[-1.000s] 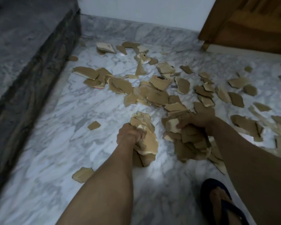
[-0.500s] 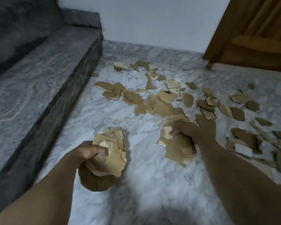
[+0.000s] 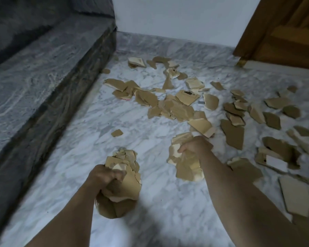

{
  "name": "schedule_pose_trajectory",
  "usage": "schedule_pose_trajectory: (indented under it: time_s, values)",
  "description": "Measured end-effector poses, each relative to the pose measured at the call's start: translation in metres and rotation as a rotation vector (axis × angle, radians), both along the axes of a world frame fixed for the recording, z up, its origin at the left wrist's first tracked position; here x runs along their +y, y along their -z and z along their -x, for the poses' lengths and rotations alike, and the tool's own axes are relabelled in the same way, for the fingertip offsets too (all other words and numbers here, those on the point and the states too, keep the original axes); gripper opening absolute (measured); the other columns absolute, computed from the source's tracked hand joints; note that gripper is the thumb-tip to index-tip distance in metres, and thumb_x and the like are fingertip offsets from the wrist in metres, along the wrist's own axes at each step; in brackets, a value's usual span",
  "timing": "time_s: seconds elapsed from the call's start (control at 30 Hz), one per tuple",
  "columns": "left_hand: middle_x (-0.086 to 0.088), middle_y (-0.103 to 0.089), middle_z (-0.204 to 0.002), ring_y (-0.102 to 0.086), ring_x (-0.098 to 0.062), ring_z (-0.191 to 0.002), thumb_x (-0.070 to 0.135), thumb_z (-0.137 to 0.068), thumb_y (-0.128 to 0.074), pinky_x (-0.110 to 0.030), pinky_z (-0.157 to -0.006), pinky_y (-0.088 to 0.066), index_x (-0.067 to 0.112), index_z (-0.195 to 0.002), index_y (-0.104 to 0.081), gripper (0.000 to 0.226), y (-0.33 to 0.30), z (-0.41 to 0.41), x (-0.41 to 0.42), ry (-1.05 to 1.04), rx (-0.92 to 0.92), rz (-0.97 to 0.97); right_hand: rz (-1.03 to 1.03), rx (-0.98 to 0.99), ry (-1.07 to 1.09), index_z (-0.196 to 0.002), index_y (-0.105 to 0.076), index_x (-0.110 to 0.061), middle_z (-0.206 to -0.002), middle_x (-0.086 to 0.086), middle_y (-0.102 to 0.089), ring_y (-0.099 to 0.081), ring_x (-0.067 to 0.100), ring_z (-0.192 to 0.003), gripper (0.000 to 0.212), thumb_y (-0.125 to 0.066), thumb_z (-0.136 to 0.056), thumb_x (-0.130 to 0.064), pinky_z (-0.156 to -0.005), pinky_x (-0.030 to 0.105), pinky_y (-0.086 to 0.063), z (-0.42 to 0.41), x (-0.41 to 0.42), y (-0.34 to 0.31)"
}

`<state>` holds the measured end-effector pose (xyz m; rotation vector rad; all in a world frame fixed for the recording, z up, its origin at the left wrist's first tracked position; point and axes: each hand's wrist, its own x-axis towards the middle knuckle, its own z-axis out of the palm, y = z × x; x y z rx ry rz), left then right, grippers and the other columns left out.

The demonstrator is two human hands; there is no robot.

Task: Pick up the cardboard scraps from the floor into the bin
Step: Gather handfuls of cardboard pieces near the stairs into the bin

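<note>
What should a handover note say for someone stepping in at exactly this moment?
Left hand: grips a bundle of cardboard scraps, lifted off the floor.
Right hand: grips a second bundle.
Loose scraps cover the marble floor ahead and to the right, one small piece lying apart near the stone step.
The bin is not in view.
Done: two handfuls gathered.
Left: carry both to the bin, then collect the many remaining scraps.

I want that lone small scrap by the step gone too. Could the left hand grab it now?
Probably not yet: the left hand already grips a full bunch of scraps. The floor up to the small scrap looks bare.
</note>
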<state>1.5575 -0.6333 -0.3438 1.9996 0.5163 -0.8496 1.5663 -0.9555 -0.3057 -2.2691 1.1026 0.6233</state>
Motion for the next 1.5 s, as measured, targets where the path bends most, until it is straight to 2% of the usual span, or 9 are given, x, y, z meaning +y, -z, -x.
schedule_pose_trajectory:
  time_s: [0.33,0.47,0.63,0.77,0.9,1.1,1.23,1.37,1.5]
  values:
    - [-0.014,-0.078,-0.091,-0.074,-0.033,-0.084,0.009,-0.062,-0.085,-0.034,-0.07,-0.058,0.004,-0.104,-0.073,0.044,-0.007,0.002,-0.064,-0.205,-0.101,0.35,-0.486,-0.271,0.1,-0.152,-0.031,-0.011,-0.146,0.011,-0.048,-0.054,0.029,-0.127,0.108,-0.091,-0.063,-0.014,-0.095,0.031,-0.051,0.002,0.002,0.007]
    - [-0.014,-0.078,-0.096,-0.073,-0.029,-0.081,0.003,-0.077,-0.077,-0.031,-0.062,-0.057,0.007,-0.11,-0.069,0.034,-0.015,-0.006,-0.087,-0.256,-0.132,0.47,-0.668,-0.399,0.202,-0.114,-0.059,-0.02,-0.098,0.001,-0.068,-0.065,0.015,-0.081,0.06,-0.091,-0.063,-0.014,-0.065,0.028,-0.054,0.007,-0.025,0.0]
    - [-0.011,-0.077,-0.101,-0.074,-0.028,-0.089,0.006,-0.076,-0.079,-0.032,-0.066,-0.057,0.012,-0.11,-0.07,0.036,-0.069,-0.008,-0.133,-0.164,-0.103,0.472,-0.796,-0.401,0.281,-0.102,-0.074,-0.02,-0.097,0.004,-0.078,-0.073,0.023,-0.092,0.04,-0.089,-0.065,-0.015,-0.087,0.039,-0.057,0.039,-0.067,-0.041]
    - [-0.009,-0.077,-0.103,-0.073,-0.031,-0.096,0.017,-0.065,-0.082,-0.04,-0.075,-0.06,0.016,-0.113,-0.071,0.049,-0.155,0.009,-0.201,0.043,-0.014,0.434,-0.991,-0.412,0.359,-0.074,-0.078,-0.017,-0.07,0.007,-0.074,-0.07,0.019,-0.062,0.01,-0.075,-0.079,-0.009,-0.059,0.031,-0.057,0.102,-0.12,-0.122]
    - [-0.009,-0.076,-0.088,-0.073,-0.032,-0.076,0.015,-0.073,-0.082,-0.049,-0.063,-0.059,0.018,-0.109,-0.068,0.038,-0.258,0.04,-0.286,0.237,0.087,0.398,-0.898,-0.456,0.584,-0.112,-0.072,-0.012,-0.111,0.017,-0.073,-0.069,0.037,-0.104,0.047,-0.085,-0.067,-0.009,-0.091,0.049,-0.056,0.176,-0.19,-0.218]
    - [-0.006,-0.078,-0.09,-0.074,-0.025,-0.08,0.014,-0.064,-0.084,-0.036,-0.07,-0.057,0.015,-0.109,-0.07,0.047,-0.401,0.123,-0.446,0.536,0.141,0.411,-0.703,-0.507,0.803,-0.078,-0.075,-0.028,-0.094,-0.003,-0.073,-0.066,0.021,-0.101,0.019,-0.088,-0.064,-0.026,-0.092,0.039,-0.047,0.322,-0.301,-0.377]
    - [-0.009,-0.077,-0.087,-0.072,-0.027,-0.076,0.012,-0.062,-0.084,-0.038,-0.072,-0.058,0.012,-0.105,-0.071,0.045,-0.483,0.208,-0.559,0.725,0.185,0.407,-0.67,-0.607,1.04,-0.084,-0.072,-0.023,-0.09,0.003,-0.073,-0.067,0.023,-0.087,0.026,-0.088,-0.064,-0.018,-0.088,0.04,-0.049,0.436,-0.37,-0.456]
    - [-0.011,-0.074,-0.085,-0.071,-0.023,-0.068,-0.001,-0.076,-0.078,-0.03,-0.061,-0.059,0.003,-0.107,-0.069,0.032,-0.555,0.317,-0.679,0.893,0.253,0.46,-0.659,-0.797,1.199,-0.114,-0.072,-0.02,-0.113,0.01,-0.073,-0.069,0.029,-0.106,0.063,-0.093,-0.055,-0.021,-0.096,0.045,-0.054,0.567,-0.444,-0.527]
    - [-0.017,-0.074,-0.108,-0.072,-0.036,-0.094,0.032,-0.049,-0.089,-0.053,-0.082,-0.059,0.009,-0.124,-0.066,0.082,-0.598,0.424,-0.771,1.044,0.393,0.499,-0.609,-0.871,1.367,-0.114,-0.071,-0.013,-0.11,0.01,-0.074,-0.07,0.026,-0.101,0.039,-0.08,-0.076,-0.014,-0.087,0.037,-0.057,0.688,-0.501,-0.583]
